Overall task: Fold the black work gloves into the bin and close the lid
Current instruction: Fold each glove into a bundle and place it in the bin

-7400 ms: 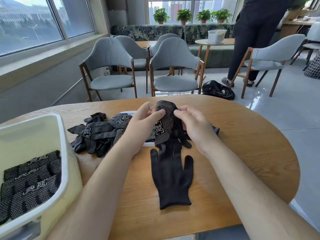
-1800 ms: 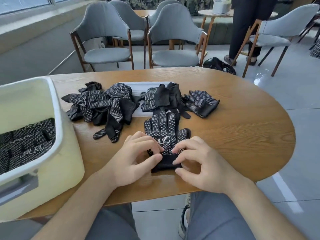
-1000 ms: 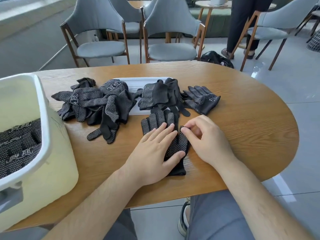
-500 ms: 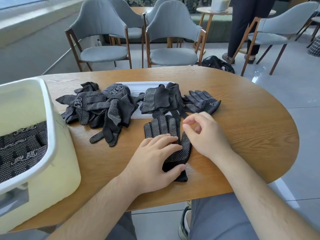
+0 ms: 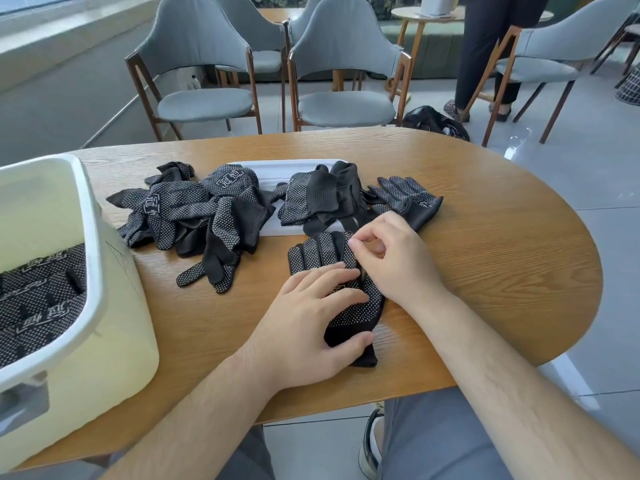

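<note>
Both hands now work the stacked gloves: left hand presses flat, fingers spread; right hand, previously at the cuff, pinches the fingertips narrowly, starting the fold.

Items before me, apart from the job:
- Worktop: rounded wooden top, light oak grain, at which I sit.
- Grey chairs with wooden frames: one and another side by side just beyond the far edge, a third at far right.
- Round side table behind them, carrying a pale container.
- Standing person in dark trousers near that table.
- Black bag on the grey tiled floor.
- My grey trousers.
</note>
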`<state>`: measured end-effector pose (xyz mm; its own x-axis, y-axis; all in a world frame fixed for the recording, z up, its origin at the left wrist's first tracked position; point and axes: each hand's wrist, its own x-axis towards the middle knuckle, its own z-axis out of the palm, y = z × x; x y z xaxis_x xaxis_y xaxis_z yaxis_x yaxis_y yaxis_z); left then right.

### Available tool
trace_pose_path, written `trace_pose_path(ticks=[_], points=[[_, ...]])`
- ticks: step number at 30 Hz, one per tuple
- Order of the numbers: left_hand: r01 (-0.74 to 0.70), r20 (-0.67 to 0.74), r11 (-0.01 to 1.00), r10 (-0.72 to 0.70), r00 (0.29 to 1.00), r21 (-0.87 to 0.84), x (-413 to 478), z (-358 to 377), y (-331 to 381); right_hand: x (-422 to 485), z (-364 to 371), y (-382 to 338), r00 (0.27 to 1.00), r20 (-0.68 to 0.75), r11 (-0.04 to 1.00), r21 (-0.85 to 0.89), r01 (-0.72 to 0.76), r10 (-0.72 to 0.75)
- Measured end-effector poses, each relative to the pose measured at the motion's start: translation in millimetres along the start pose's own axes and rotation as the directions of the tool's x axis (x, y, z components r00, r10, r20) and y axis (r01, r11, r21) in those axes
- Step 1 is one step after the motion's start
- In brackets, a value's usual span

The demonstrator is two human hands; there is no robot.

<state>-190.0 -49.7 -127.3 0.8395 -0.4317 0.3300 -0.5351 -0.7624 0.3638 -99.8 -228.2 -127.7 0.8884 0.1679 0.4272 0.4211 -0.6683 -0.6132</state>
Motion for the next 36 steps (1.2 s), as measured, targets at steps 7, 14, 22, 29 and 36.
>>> trace_pose_path(ticks=[7, 14, 22, 29, 36], points=[[0.013, 0.046, 0.999, -0.012, 0.999, -0.033, 0.8, 4.2, -0.6, 1.2, 1.9, 5.2, 0.999, 0.011, 0.991, -0.126, -0.041, 0.042], [-0.006, 0.126, 0.999, -0.001, 0.992, 0.05, -1.1, 2.6, 0.4, 10.2, 1.5, -0.2, 1.0, -0.025, 0.999, -0.048, 0.016, -0.018], [-0.05, 0.278, 0.99, 0.012, 0.96, 0.13, -9.9, -1.1, 7.8, 21.0, 17.9, -8.5, 0.981, 0.194, 0.999, -0.01, 0.036, -0.033], [-0.045, 0.254, 0.991, 0.012, 0.967, 0.127, -9.4, 0.4, 8.5, 19.8, 19.7, -8.8, 0.982, 0.19, 1.0, 0.029, -0.006, 0.001], [-0.044, 0.243, 0.991, 0.013, 0.97, 0.123, -9.2, 1.6, 6.9, 16.2, 19.6, -8.7, 0.998, 0.049, 0.999, 0.022, 0.042, -0.043]])
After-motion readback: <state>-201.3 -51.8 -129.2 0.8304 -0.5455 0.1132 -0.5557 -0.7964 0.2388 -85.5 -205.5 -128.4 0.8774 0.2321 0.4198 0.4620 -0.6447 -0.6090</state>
